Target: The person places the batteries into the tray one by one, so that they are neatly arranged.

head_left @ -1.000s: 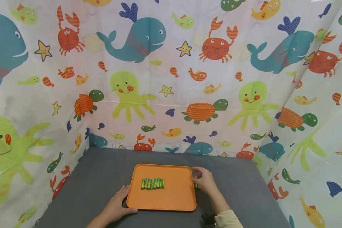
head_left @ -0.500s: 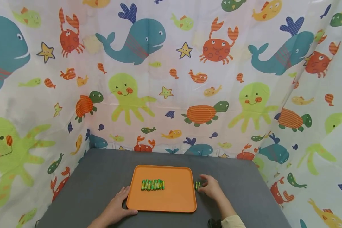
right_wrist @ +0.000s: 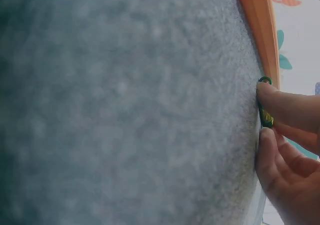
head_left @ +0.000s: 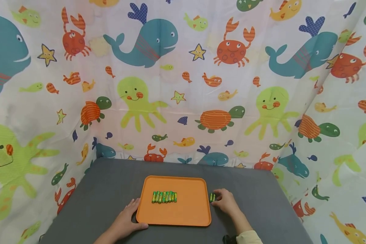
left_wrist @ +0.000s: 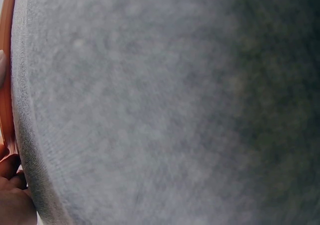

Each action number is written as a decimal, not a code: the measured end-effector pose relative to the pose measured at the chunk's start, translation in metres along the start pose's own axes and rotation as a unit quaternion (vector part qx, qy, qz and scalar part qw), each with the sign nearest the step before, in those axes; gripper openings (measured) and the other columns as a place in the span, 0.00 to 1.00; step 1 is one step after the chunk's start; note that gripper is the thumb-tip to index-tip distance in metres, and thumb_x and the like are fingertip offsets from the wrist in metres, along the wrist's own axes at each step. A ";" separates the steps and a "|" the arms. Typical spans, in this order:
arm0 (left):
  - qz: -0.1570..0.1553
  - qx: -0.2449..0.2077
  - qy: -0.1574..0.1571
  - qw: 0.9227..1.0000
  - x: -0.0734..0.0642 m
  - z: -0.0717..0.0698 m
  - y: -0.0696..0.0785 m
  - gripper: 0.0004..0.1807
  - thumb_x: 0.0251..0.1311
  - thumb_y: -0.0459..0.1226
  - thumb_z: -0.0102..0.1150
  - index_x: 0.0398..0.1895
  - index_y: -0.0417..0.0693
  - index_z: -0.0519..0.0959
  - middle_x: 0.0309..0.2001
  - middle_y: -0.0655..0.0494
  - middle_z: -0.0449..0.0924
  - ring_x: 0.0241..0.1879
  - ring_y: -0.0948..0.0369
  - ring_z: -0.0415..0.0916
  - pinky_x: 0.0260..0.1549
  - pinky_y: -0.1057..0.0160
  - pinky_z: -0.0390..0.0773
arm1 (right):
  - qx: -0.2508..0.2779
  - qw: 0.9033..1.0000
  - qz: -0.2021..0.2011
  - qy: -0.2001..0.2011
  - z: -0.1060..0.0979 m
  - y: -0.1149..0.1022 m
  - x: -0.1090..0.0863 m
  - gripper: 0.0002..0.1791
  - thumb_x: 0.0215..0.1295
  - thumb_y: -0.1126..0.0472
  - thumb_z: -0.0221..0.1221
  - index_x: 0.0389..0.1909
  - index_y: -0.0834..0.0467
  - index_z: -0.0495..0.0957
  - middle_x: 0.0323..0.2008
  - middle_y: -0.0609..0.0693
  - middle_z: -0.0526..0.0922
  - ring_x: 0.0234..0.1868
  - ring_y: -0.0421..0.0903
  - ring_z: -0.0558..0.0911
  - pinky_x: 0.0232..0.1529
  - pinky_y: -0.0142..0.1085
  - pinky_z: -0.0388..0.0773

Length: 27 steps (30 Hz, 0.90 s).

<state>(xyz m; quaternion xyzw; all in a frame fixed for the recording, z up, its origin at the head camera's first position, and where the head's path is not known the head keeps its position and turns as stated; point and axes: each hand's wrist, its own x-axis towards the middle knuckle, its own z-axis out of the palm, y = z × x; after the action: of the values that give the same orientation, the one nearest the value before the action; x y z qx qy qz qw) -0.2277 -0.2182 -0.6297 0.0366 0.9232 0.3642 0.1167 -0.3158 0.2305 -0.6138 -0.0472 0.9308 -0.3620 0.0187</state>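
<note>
An orange tray (head_left: 189, 211) lies on the grey table, with several green-and-yellow batteries (head_left: 164, 197) in a side-by-side row on it. My left hand (head_left: 125, 218) rests against the tray's left side and near corner, fingers extended and thumb along the near edge; the left wrist view catches only fingertips beside the tray rim (left_wrist: 6, 25). Just off the tray's right side lie more batteries (head_left: 211, 197). There my right hand (head_left: 227, 201) pinches a battery (right_wrist: 267, 118) by its two ends, between thumb and finger. Its fingers partly cover that battery.
The grey table (head_left: 119, 176) extends around the tray on all sides. A white curtain (head_left: 170, 44) printed with sea animals hangs behind the table and along both sides. Near the right sleeve (head_left: 248, 237) is a dark wrist-worn object (head_left: 229, 239).
My right hand has moved from over the tray's right edge rightward and down to the batteries beside it, and its fingers have closed in on one. The left hand stays in place.
</note>
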 end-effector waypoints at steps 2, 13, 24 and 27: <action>0.002 0.002 0.001 1.000 0.000 -0.001 0.000 0.65 0.43 0.64 0.75 0.80 0.44 0.55 0.78 0.39 0.55 0.77 0.36 0.48 0.66 0.27 0.55 | -0.006 1.000 -0.005 0.002 0.000 -0.001 0.000 0.28 0.49 0.66 0.77 0.54 0.63 0.83 0.44 0.57 0.83 0.40 0.50 0.84 0.37 0.44 0.83; 0.004 0.007 0.001 1.000 0.002 0.002 -0.002 0.66 0.42 0.67 0.73 0.80 0.45 0.55 0.79 0.42 0.55 0.78 0.38 0.48 0.68 0.28 0.54 | 0.019 0.999 0.000 0.033 -0.006 0.000 0.000 0.28 0.49 0.66 0.76 0.54 0.66 0.83 0.39 0.55 0.85 0.37 0.47 0.86 0.33 0.39 0.83; 0.004 0.003 -0.003 1.000 0.001 -0.001 0.000 0.64 0.45 0.64 0.74 0.80 0.45 0.54 0.79 0.41 0.54 0.78 0.37 0.47 0.68 0.28 0.54 | 0.064 0.997 -0.026 0.042 -0.011 -0.029 -0.002 0.28 0.53 0.65 0.75 0.57 0.64 0.82 0.48 0.56 0.82 0.40 0.45 0.86 0.35 0.37 0.85; 0.004 0.005 -0.003 1.000 0.001 -0.001 -0.001 0.64 0.45 0.65 0.74 0.80 0.45 0.54 0.79 0.40 0.54 0.78 0.37 0.47 0.67 0.27 0.54 | 0.072 0.996 -0.035 0.045 -0.009 -0.039 -0.001 0.27 0.54 0.67 0.74 0.57 0.64 0.82 0.49 0.56 0.82 0.40 0.45 0.86 0.34 0.37 0.85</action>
<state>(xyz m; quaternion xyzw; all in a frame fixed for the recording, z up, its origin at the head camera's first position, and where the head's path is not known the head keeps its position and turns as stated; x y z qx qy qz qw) -0.2288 -0.2198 -0.6298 0.0419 0.9246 0.3596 0.1183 -0.3121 0.2082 -0.5809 -0.0624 0.8999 -0.4303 -0.0327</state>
